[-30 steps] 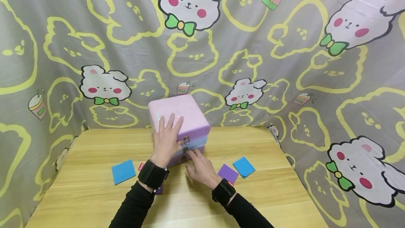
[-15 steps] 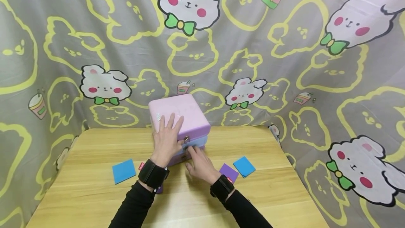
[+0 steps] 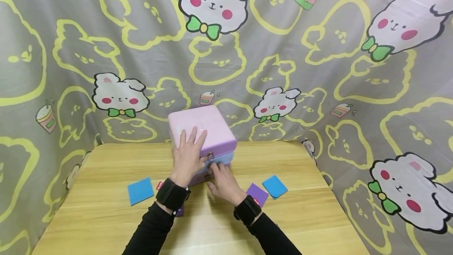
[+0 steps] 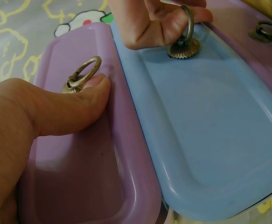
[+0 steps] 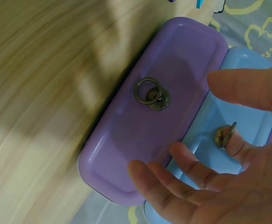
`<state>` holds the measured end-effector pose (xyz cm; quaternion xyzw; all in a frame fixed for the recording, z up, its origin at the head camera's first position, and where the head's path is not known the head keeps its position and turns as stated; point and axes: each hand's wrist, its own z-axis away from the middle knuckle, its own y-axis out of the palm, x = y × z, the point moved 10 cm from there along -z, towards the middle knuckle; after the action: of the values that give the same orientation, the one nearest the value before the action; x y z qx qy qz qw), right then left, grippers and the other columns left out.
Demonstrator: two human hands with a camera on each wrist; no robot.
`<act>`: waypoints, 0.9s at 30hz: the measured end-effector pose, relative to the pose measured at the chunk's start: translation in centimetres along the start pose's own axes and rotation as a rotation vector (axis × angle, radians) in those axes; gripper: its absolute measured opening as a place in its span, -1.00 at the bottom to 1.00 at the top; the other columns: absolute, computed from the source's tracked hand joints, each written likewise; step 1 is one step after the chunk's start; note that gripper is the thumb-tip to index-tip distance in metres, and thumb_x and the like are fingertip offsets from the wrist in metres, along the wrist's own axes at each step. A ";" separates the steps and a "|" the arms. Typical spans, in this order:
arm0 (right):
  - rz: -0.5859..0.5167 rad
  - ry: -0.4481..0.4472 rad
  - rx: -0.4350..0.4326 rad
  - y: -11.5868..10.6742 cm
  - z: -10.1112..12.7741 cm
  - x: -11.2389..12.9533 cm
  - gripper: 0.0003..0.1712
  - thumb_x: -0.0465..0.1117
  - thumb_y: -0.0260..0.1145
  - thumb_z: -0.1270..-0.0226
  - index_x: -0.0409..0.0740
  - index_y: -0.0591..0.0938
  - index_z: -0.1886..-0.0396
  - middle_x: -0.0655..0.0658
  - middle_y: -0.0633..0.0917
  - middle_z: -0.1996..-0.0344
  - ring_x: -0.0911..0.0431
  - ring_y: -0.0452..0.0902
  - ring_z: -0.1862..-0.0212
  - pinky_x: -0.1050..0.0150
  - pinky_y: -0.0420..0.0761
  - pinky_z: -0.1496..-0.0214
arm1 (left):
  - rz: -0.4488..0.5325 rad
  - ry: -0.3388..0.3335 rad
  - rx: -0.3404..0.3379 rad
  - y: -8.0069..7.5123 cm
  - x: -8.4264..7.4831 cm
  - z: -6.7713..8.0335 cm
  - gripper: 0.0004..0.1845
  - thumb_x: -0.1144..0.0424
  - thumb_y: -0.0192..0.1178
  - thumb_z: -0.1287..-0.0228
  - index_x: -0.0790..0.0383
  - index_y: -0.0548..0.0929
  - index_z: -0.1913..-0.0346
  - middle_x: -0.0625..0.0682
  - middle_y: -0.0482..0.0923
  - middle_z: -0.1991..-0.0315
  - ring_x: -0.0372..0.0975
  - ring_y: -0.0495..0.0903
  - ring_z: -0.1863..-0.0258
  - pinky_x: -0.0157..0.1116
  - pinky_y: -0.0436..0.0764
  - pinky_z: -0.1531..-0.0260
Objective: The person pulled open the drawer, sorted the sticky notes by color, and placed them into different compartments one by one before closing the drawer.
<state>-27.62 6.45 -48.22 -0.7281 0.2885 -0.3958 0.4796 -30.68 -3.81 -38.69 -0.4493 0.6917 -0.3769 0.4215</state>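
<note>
A small chest [image 3: 212,123] with three stacked drawers and a pink top stands at the back of the table. My left hand [image 3: 187,158] rests spread on its top, the thumb [image 4: 87,105] pressed to the upper purple drawer front [image 4: 80,172] below a bronze ring pull [image 4: 94,66]. At the middle blue drawer [image 4: 215,116], a finger of my right hand [image 3: 226,186] hooks into the raised ring pull [image 4: 190,23]. Its other fingers stretch out past the blue front. The lower purple drawer [image 5: 126,135] has its own ring pull [image 5: 158,99], untouched.
On the wooden table [image 3: 99,223], a blue square [image 3: 140,191] lies to the left. A purple square [image 3: 257,194] and another blue square [image 3: 275,186] lie to the right. Beside my left wrist a purple piece [image 3: 180,211] peeks out. A patterned curtain [image 3: 219,62] hangs close behind the chest.
My right hand's fingers have moved up slightly from the lower drawer front to the blue drawer's ring. The left hand stays on the chest top.
</note>
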 end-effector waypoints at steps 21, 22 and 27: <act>-0.012 0.045 0.019 0.4 -0.5 -0.4 -0.46 -0.20 0.52 -0.14 -0.13 0.42 -0.03 -0.16 0.46 0.15 -0.05 0.46 0.10 0.24 0.55 0.26 | 0.022 -0.001 -0.026 -0.3 0.0 0.2 0.03 0.05 0.64 0.12 -0.04 0.37 -0.50 0.20 0.26 -0.55 0.34 0.21 -0.50 0.50 0.51 0.02; -0.011 0.042 0.012 0.3 -0.4 -0.3 -0.46 -0.21 0.52 -0.13 -0.13 0.42 -0.02 -0.15 0.45 0.16 -0.04 0.45 0.11 0.26 0.53 0.28 | 0.023 0.000 -0.025 -0.2 0.0 0.1 0.03 0.05 0.64 0.11 -0.05 0.37 -0.50 0.20 0.26 -0.55 0.34 0.21 -0.50 0.50 0.51 0.02; 0.012 0.012 -0.021 -0.1 0.4 0.3 -0.48 -0.22 0.53 -0.09 -0.12 0.39 0.08 -0.10 0.38 0.25 0.04 0.34 0.20 0.32 0.42 0.28 | 0.008 0.003 -0.001 -0.2 0.2 -0.2 0.00 0.04 0.61 0.05 -0.06 0.35 -0.51 0.19 0.24 -0.57 0.33 0.19 -0.51 0.49 0.51 0.00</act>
<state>-27.14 6.47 -48.12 -0.7290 0.2998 -0.3944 0.4725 -30.83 -4.04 -38.53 -0.4461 0.6944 -0.3756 0.4217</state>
